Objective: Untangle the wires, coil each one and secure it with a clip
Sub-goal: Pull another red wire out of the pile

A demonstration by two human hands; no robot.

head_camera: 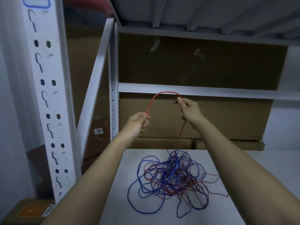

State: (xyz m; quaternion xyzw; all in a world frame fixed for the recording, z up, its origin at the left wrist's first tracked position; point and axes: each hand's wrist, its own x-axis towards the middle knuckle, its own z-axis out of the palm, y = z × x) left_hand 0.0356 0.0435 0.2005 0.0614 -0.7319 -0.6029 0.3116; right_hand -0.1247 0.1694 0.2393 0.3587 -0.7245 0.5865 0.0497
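A tangle of blue and red wires [175,177] lies on a small white table [113,200]. One red wire [162,93] is lifted out of the heap and arches between my two hands above the table. My left hand [139,121] pinches its end at the left. My right hand [189,109] pinches the same wire higher up on the right, and from there the red wire hangs down into the tangle. No clip is visible.
A white metal shelf post [45,101] stands close on the left, with a diagonal brace [94,88] behind it. Large cardboard boxes [203,117] fill the shelves beyond the table. Another box [26,210] sits at the lower left on the floor.
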